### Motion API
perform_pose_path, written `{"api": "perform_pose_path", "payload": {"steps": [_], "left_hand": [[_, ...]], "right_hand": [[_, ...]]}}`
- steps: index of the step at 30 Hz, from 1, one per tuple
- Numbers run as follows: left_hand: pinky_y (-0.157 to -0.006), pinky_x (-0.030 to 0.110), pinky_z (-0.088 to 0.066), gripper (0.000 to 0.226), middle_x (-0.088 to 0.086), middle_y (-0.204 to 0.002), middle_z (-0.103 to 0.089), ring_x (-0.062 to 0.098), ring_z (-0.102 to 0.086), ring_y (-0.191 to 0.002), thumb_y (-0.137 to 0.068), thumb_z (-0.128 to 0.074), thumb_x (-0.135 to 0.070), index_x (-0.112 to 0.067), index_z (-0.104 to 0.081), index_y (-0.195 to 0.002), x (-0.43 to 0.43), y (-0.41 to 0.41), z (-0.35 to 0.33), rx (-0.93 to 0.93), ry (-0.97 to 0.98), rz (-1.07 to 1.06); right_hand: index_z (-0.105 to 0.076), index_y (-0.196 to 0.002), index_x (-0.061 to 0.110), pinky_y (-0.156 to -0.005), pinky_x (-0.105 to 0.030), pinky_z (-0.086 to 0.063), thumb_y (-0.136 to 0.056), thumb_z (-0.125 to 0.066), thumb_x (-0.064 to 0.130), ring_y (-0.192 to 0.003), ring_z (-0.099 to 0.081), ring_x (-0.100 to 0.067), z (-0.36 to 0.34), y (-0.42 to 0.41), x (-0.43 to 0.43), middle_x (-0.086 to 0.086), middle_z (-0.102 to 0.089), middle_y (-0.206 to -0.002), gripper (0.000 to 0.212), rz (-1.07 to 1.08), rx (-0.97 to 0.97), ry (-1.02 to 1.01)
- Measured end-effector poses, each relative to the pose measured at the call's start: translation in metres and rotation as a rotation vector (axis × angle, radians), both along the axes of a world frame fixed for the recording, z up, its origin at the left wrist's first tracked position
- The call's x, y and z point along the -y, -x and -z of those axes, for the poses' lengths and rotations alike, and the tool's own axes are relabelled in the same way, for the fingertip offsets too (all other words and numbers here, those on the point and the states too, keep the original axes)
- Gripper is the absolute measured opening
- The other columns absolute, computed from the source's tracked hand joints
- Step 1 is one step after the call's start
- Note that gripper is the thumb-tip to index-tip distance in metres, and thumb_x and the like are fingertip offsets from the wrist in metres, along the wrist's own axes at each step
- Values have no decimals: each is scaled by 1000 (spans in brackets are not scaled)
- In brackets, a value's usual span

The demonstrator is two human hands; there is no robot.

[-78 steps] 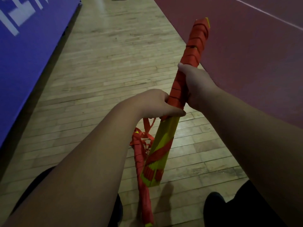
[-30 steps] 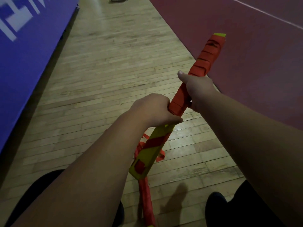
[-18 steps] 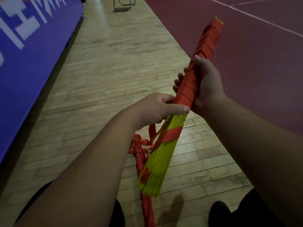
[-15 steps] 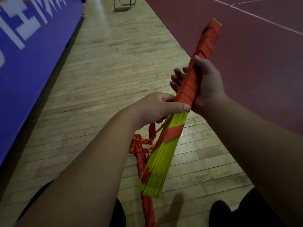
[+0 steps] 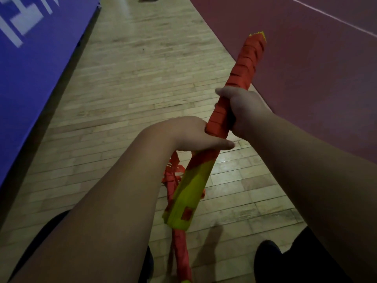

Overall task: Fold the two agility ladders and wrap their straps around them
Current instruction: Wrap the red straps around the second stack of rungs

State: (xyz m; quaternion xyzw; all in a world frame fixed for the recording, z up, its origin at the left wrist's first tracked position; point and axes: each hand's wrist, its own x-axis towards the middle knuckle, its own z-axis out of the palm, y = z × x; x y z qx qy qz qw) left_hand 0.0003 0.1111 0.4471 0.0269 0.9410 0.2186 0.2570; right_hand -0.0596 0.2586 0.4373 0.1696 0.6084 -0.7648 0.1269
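I hold a folded agility ladder [image 5: 189, 193], a bundle of yellow rungs, slanting up to the right. Orange strap [image 5: 244, 64] is wound tightly round its upper half; the lower half shows bare yellow with a few orange bands. My right hand [image 5: 242, 109] grips the wrapped part near the middle. Just below it, my left hand [image 5: 195, 133] holds the bundle with the thumb laid across it. Loose orange strap [image 5: 173, 172] hangs tangled under my left hand. A second orange-wrapped ladder [image 5: 181, 254] lies on the floor below.
I stand on a wooden plank floor [image 5: 132, 78]. A blue padded wall [image 5: 30, 58] runs along the left. Dark red court surface [image 5: 316, 68] with a white line lies to the right. My dark shoes [image 5: 267, 260] show at the bottom edge.
The bundle has turned in my hands, so its flat yellow face shows instead of the rung edges. My right hand's fingers have closed round it again. More orange strap now lies below my left hand.
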Motion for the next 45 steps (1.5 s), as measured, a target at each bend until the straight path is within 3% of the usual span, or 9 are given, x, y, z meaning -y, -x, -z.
{"api": "perform_pose_path", "payload": {"steps": [4,10,18,24,27,29,34,39,45], "left_hand": [[-79,38,-58,70,-1,-90,-77,19,-72,-86,-73,-68,-96,-28,-76,-87,8,3,8,-43,155,-8],[-73,38,-56,85,-2,-86,-74,18,-70,-82,-64,-59,-107,-27,-75,-88,11,5,15,-134,325,-26],[-79,39,-60,66,-2,-88,-75,17,-72,-85,-74,-73,-91,-28,-74,-91,7,6,23,-122,190,-14],[-78,34,-55,40,-11,-88,-79,10,-75,-86,-85,-80,-71,-32,-77,-96,5,2,12,-70,-169,-71],[-76,34,-49,36,-14,-80,-75,10,-69,-78,-89,-79,-67,-32,-76,-95,7,2,7,-25,-357,-98],[-75,36,-48,36,-10,-80,-73,13,-64,-76,-89,-79,-66,-30,-76,-91,5,2,6,0,-412,-94],[-71,33,-50,63,-9,-79,-74,12,-66,-72,-81,-69,-89,-27,-78,-91,6,3,6,-6,-201,-74],[-71,35,-52,71,-1,-85,-76,16,-71,-81,-90,-57,-90,-22,-77,-95,8,2,12,-32,51,0],[-72,33,-53,59,-1,-92,-76,16,-72,-88,-84,-74,-83,-25,-77,-99,4,2,14,-75,107,5]], "right_hand": [[-57,-133,5,-81,-54,-66,-79,-78,15,-91,-71,-32,5,6,8,-15,-66,-110,59,-33,8,-108],[-48,-143,5,-72,-44,-69,-89,-88,23,-92,-76,-30,15,14,8,-17,-71,-114,70,-59,14,-305],[-34,-141,16,-85,-48,-67,-80,-97,25,-99,-74,-26,20,8,-2,-7,-64,-115,88,19,-55,-320],[-38,-140,28,-84,-47,-67,-87,-88,29,-104,-72,-24,13,1,-4,-4,-66,-119,73,3,-148,-154],[-58,-131,16,-79,-43,-67,-86,-87,34,-100,-74,-25,4,-2,0,-5,-71,-114,57,-24,-57,92],[-66,-116,10,-73,-37,-66,-94,-80,24,-86,-74,-23,2,-2,4,-8,-72,-98,30,-21,1,234],[-65,-108,4,-63,-33,-63,-100,-73,16,-69,-71,-18,10,-4,4,-6,-67,-85,16,4,53,108],[-53,-138,9,-79,-47,-68,-84,-88,44,-92,-77,-23,22,-5,3,-8,-72,-108,74,21,11,-223],[-40,-144,7,-84,-54,-65,-85,-74,21,-102,-69,-35,9,-1,8,-20,-64,-119,69,-40,65,-284]]}}
